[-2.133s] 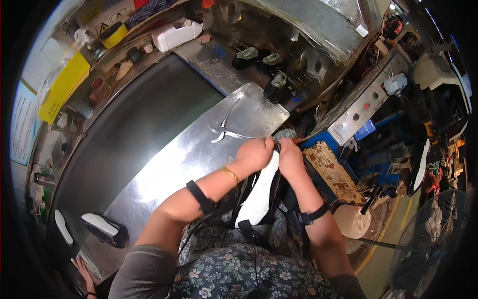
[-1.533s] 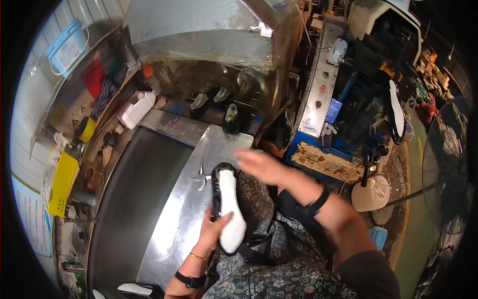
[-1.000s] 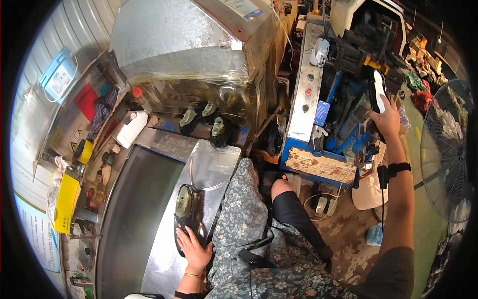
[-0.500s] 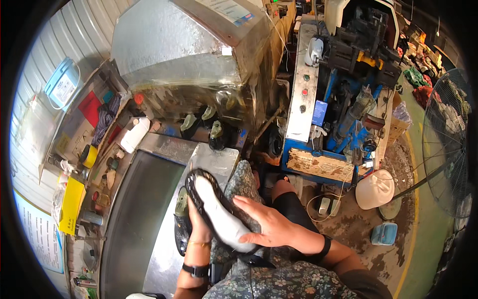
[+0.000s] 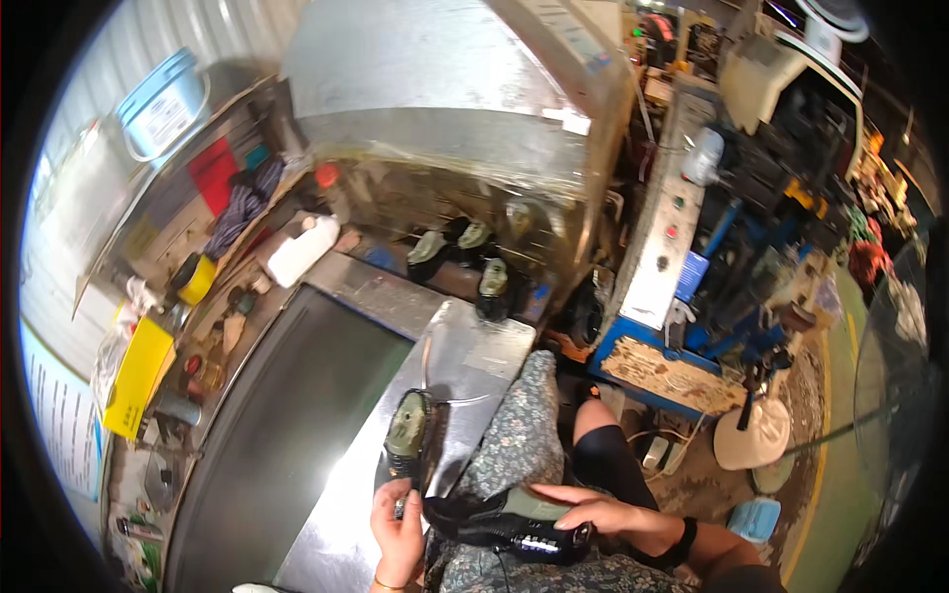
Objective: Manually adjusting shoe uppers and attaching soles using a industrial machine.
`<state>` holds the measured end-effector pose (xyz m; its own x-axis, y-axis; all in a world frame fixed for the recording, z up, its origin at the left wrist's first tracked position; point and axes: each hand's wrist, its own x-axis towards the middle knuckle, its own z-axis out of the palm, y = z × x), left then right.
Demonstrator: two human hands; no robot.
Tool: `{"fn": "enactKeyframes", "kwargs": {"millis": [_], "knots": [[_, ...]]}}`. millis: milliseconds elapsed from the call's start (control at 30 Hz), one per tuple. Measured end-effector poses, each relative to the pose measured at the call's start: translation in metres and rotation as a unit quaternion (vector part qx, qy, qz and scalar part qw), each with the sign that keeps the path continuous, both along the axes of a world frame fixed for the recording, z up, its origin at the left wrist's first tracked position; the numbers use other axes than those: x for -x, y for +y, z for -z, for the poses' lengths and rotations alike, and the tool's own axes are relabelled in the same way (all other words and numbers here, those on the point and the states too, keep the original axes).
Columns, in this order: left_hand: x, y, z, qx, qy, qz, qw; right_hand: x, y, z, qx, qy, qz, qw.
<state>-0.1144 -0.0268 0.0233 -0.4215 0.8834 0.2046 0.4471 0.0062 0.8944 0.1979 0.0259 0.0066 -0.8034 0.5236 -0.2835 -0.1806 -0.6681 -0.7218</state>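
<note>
R hand (image 5: pixel 605 514) is gripping black shoe (image 5: pixel 494 524) by heel end, over floral apron (image 5: pixel 519 420), prob. for support; L hand (image 5: pixel 398 534) is curling nr 2nd shoe (image 5: pixel 406 435), hold: can't tell; that one's sitting upright on metal bench (image 5: pixel 341 519)

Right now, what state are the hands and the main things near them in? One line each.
Lap shoe, held, green last inside.
Table shoe, upright, its last inside.
Left hand, fingers at the table shoe's toe; grip unclear.
Right hand, gripping the lap shoe.
Pliers, lying with handles spread, head hidden.
Three back shoes, standing, lasts inside.
</note>
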Motion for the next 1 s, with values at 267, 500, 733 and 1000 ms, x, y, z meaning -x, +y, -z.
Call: {"fn": "enactKeyframes", "kwargs": {"millis": [267, 500, 733, 1000], "knots": [[0.074, 0.001, 0.035, 0.178, 0.133, -0.013, 0.975, 0.055, 0.135, -0.052, 0.110, 0.061, 0.045, 0.991], [0.080, 0.035, 0.070, 0.162, 0.150, 0.076, 0.972, 0.081, 0.180, -0.074, 0.022, 0.130, 0.132, 0.982], [0.068, 0.048, 0.063, 0.223, 0.195, 0.090, 0.951, 0.070, 0.210, -0.033, -0.359, -0.199, 0.442, 0.798], [0.056, 0.117, 0.092, 0.144, 0.137, 0.065, 0.978, 0.123, 0.310, 0.043, -0.423, -0.594, 0.238, 0.641]]}}
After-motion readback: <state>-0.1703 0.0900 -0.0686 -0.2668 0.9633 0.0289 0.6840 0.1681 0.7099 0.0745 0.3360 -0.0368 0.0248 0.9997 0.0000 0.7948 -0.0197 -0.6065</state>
